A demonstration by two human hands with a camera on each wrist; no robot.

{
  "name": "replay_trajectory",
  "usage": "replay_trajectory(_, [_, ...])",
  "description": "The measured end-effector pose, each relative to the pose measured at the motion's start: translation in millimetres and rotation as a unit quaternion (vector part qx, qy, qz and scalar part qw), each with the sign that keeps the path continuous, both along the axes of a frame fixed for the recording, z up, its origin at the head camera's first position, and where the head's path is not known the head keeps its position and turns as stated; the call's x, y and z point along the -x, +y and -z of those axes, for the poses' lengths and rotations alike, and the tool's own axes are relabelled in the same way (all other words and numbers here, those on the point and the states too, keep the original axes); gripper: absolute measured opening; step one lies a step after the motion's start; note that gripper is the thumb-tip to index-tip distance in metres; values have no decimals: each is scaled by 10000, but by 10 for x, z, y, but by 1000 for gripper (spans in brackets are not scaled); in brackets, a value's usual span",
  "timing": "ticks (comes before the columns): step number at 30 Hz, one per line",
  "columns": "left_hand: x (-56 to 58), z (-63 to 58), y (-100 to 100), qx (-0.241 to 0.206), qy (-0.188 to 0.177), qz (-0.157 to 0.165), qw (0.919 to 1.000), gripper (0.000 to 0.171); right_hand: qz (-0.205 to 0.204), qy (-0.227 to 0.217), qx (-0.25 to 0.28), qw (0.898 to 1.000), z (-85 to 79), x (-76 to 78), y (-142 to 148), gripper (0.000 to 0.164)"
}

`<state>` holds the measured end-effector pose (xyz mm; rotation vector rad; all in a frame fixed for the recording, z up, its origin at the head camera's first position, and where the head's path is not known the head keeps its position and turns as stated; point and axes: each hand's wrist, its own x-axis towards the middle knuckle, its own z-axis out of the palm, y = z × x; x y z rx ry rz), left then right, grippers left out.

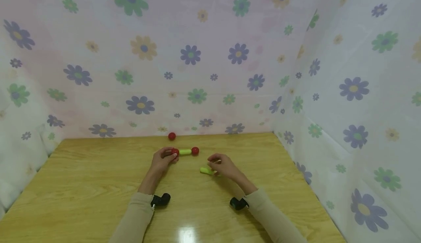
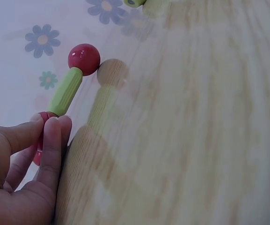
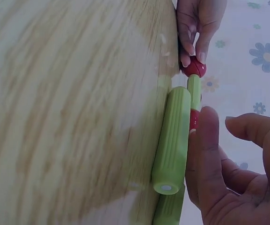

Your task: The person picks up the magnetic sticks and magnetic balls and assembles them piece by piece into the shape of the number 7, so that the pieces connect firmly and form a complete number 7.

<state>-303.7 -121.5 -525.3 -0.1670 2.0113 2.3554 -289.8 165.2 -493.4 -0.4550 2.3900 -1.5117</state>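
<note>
My left hand (image 1: 162,159) pinches a red ball (image 1: 175,152) between thumb and fingers. From that ball a ribbed green rod (image 2: 65,91) runs to a second red ball (image 2: 84,59), the three joined in a line. On the table a loose green rod (image 3: 173,140) lies beside my right hand (image 1: 225,166), whose thumb and fingers stand apart with nothing between them. A pale disc shows at this rod's near end. Part of another green rod (image 3: 169,210) appears behind it in the right wrist view; the right hand hides it in the head view.
A single red ball (image 1: 171,136) sits at the table's back edge, close to the flowered cloth wall (image 1: 197,71). More flowered cloth (image 1: 361,126) rises along the right side. The wooden table (image 1: 82,192) is smooth and reflective.
</note>
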Motion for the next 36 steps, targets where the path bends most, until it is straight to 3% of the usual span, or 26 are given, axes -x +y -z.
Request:
replay_trajectory(13, [-15, 6, 9, 111, -137, 2, 9998, 41, -177, 558, -373, 9976, 1, -34, 23, 27])
replay_trajectory(24, [-12, 0, 8, 143, -6, -4, 9999, 40, -142, 663, -846, 9941, 1, -26, 50, 29])
replay_trajectory(36, [11, 23, 7, 155, 0, 10, 9999, 39, -651, 477, -1172, 9898, -27, -55, 35, 29])
